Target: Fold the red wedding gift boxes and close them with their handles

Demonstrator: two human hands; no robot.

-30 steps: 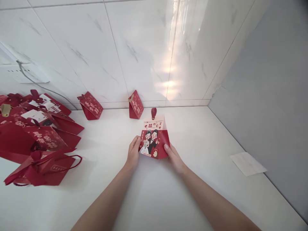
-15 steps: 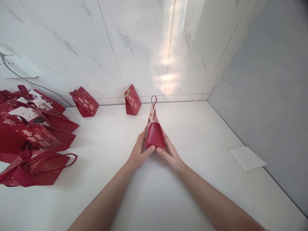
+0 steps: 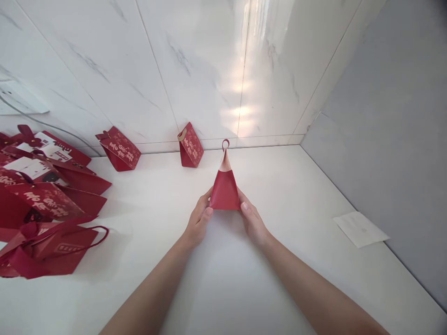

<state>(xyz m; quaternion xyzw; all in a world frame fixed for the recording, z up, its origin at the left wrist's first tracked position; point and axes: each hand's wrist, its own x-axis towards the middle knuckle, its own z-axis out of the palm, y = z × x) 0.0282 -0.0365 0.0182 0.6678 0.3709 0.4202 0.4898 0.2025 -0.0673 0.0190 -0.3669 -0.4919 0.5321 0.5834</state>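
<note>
A red, wedge-shaped paper gift box (image 3: 225,191) stands upright on the white tabletop, its plain triangular side facing me. Its pale inner edges meet at the peak, where a small dark-red ribbon loop sticks up. My left hand (image 3: 198,221) grips the lower left edge, thumb at the front corner and the other fingers partly hidden along the side. On the opposite edge my right hand (image 3: 254,221) holds the box the same way, its fingers mostly behind the box.
Against the tiled wall (image 3: 195,70) stand a red box with a tan ribbon (image 3: 191,146) and another with a dark-red ribbon (image 3: 122,149). Several red boxes and bags (image 3: 52,200) crowd the left. A white paper (image 3: 361,229) lies right, beside a grey panel (image 3: 391,139).
Both thumbs have moved apart from the middle of the box's lower front edge to its corners. The box now faces me more squarely, with its patterned left side turned out of sight.
</note>
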